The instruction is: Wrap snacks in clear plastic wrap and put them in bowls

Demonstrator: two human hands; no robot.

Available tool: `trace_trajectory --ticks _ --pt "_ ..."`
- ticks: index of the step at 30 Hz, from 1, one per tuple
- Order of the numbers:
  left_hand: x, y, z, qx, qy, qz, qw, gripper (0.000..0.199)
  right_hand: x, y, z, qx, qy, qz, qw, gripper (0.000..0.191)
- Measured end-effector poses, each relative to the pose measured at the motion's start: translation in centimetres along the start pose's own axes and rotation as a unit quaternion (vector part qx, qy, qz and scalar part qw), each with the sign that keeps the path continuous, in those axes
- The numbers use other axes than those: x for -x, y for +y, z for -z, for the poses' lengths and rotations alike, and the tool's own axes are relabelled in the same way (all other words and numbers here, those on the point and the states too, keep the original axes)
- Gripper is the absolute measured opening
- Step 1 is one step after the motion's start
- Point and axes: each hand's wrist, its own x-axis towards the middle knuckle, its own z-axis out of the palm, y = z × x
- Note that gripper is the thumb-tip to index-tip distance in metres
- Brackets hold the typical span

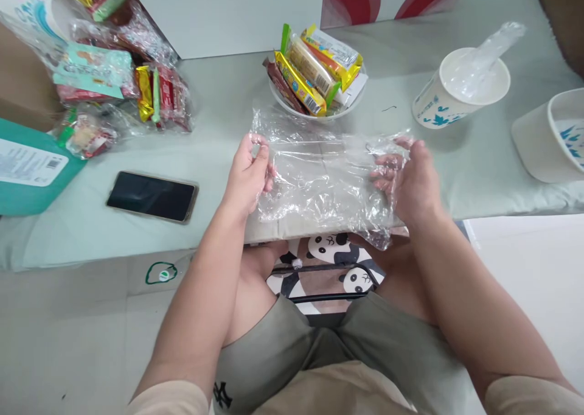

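A clear plastic bag [319, 177] is spread out between my two hands, over the table's front edge. My left hand [250, 171] pinches the bag's left side between thumb and bent fingers. At the bag's right side is my right hand [413, 181], its fingers apart and seen partly through the film. Whether those fingers are inside the bag or behind it I cannot tell. Just beyond the bag stands a white bowl [335, 118] heaped with wrapped snacks [314, 68] in yellow, green, brown and orange.
A phone [152, 196] lies left on the cloth-covered table [219, 98]. Bagged snacks [104, 80] and a teal box [31, 171] are farther left. On the right stand a paper cup [440, 101] with clear plastic in it and another cup [542, 141]. A white box [237, 13] stands behind.
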Motion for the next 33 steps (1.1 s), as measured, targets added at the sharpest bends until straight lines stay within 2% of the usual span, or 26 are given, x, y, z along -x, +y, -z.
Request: trace_trajectory --ticks 1,3,5,8,10,13,16,20,22,24,26,27,30,33 --pt "-0.1 0.0 0.1 0.006 0.006 0.006 1.0 0.041 0.2 0.2 0.2 0.036 -0.029 0.005 0.999 0.047" --pt "0.1 0.1 0.5 0.017 0.006 0.035 0.999 0.048 0.7 0.6 0.7 0.118 -0.078 0.041 0.989 0.076" --pt "0.7 0.5 1.1 0.016 -0.02 0.077 0.997 0.061 1.1 0.9 1.1 0.174 -0.099 0.082 0.976 0.09" --pt "2.5 1.0 1.8 -0.026 -0.103 0.129 0.986 0.095 1.1 1.4 1.5 0.19 -0.08 0.119 0.971 0.08" --pt "3.8 1.3 2.1 -0.065 -0.16 0.14 0.975 0.118 0.8 1.6 1.9 0.192 -0.072 0.136 0.969 0.072" --pt "5.1 1.5 2.6 -0.106 -0.222 0.137 0.96 0.133 0.5 1.8 2.4 0.203 -0.079 0.153 0.964 0.065" --pt "5.2 1.8 3.5 -0.13 -0.257 0.146 0.946 0.132 0.6 1.5 2.8 0.212 -0.071 0.158 0.962 0.062" --pt "4.8 2.4 4.9 -0.154 -0.274 0.177 0.933 0.126 0.6 1.2 3.3 0.226 -0.049 0.14 0.963 0.06" --pt "4.7 2.6 5.3 -0.157 -0.292 0.207 0.92 0.112 0.4 1.3 3.5 0.23 -0.056 0.14 0.961 0.058" --pt "4.6 2.7 5.4 -0.155 -0.311 0.236 0.908 0.086 0.3 1.4 3.7 0.234 -0.069 0.137 0.96 0.057" --pt "4.5 2.7 4.9 -0.125 -0.3 0.242 0.914 0.064 0.2 1.5 3.8 0.237 -0.084 0.126 0.96 0.058" --pt "4.4 2.7 4.5 -0.098 -0.279 0.237 0.925 0.06 0.2 1.5 3.8 0.235 -0.092 0.122 0.96 0.06" --pt "3.9 2.2 3.0 -0.023 -0.176 0.194 0.965 0.055 0.4 1.6 3.6 0.222 -0.114 0.114 0.962 0.067" --pt "3.0 1.4 1.9 -0.014 -0.069 0.111 0.991 0.053 0.8 1.4 3.3 0.213 -0.111 0.115 0.964 0.08"
